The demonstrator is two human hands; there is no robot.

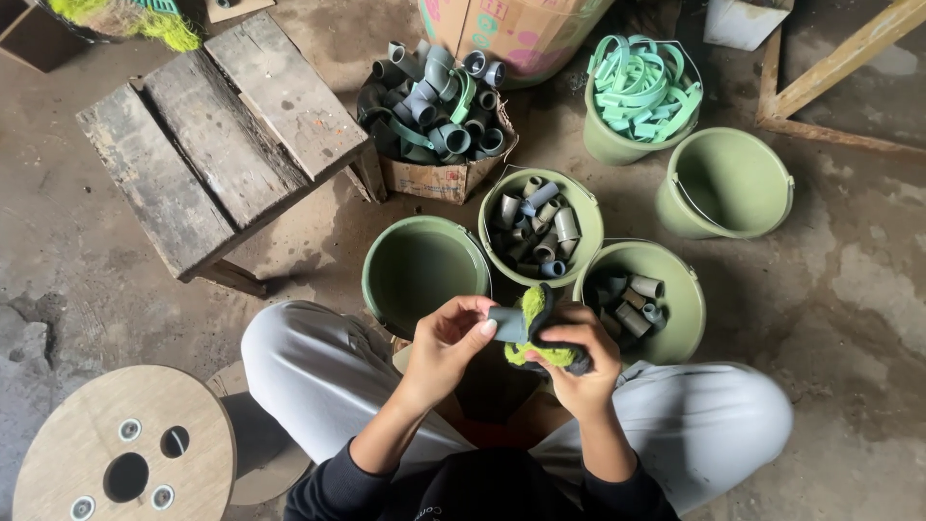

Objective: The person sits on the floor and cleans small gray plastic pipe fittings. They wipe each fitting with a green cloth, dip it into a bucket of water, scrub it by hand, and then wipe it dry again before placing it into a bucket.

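Sitting over the concrete floor (pixel 868 289), the person works both hands above the lap. Left hand (pixel 449 340) is curled, fingertips pinching the end of a short grey pipe fitting (pixel 508 323). Right hand (pixel 579 362) is closed round a yellow-green and black scrubbing pad (pixel 536 333), which wraps against that same fitting. Just beyond the hands, three green buckets sit touching: an empty bucket (pixel 424 265), a middle bucket (pixel 542 227) packed with grey fittings, and a right-hand bucket (pixel 641 299) with fewer. Farther off, a cardboard box (pixel 439 178) heaped with fittings, a bucket of green straps (pixel 639 96) and another empty pail (pixel 725 183). Wooden stool (pixel 217 135) toward the left, round wooden spool (pixel 121 449) at the floor's near-left corner.
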